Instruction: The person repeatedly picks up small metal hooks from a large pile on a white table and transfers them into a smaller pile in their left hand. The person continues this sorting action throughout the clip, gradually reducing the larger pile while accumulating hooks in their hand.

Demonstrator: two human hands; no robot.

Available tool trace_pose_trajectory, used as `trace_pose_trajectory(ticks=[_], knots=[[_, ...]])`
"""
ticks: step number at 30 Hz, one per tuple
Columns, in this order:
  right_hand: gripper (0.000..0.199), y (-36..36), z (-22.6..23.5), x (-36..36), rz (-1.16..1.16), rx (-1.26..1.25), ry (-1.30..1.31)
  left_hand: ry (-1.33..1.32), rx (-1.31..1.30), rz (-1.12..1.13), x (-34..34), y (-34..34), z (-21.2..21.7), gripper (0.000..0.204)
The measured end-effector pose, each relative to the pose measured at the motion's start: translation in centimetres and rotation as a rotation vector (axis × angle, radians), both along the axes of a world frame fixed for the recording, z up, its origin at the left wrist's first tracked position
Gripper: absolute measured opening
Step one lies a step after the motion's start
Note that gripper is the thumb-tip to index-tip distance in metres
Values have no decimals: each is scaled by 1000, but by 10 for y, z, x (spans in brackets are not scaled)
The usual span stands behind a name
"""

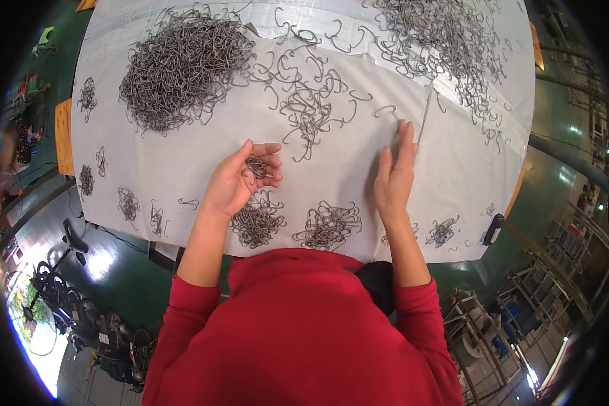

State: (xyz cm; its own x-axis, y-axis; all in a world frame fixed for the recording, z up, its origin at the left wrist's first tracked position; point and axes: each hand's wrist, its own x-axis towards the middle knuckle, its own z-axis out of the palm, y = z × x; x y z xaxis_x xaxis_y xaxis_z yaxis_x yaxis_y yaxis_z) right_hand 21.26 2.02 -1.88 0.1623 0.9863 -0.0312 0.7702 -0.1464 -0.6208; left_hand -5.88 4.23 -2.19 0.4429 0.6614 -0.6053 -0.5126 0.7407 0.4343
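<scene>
My left hand (227, 184) is raised a little over the near middle of the table, palm turned up and fingers curled around a small bunch of bent metal wire hooks (256, 166). To its right, my right hand (394, 177) is open with its fingers stretched out toward the far side, and I see nothing in it. A loose hook (386, 109) lies by its fingertips. Between and beyond the hands, a loose scatter of hooks (308, 107) spreads over the pale sheet (338, 176). Two heaps, the left one (256, 224) and the right one (328, 224), sit near my body.
A large hook pile (183, 68) stands far left, and another (446, 40) spreads far right. Small clusters, such as one at left (128, 204) and one at right (442, 232), lie along the edges. A small black object (492, 229) sits at the near right corner.
</scene>
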Motion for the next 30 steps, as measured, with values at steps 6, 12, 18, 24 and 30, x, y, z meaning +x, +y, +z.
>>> trace_pose_trajectory(ticks=[6,12,18,24,30], knots=[[86,0,0,-12,165,13,-172,12,15,1,0,0,1,46],[93,8,-1,-22,154,12,-165,5,7,2,0,0,0,46],[66,22,-13,2,-57,156,44,2,7,2,0,-1,0,46],[93,23,-8,-10,132,43,-228,-3,3,-3,-1,0,0,46],[112,4,-12,-46,236,20,-229,-4,-8,-3,0,1,1,46]])
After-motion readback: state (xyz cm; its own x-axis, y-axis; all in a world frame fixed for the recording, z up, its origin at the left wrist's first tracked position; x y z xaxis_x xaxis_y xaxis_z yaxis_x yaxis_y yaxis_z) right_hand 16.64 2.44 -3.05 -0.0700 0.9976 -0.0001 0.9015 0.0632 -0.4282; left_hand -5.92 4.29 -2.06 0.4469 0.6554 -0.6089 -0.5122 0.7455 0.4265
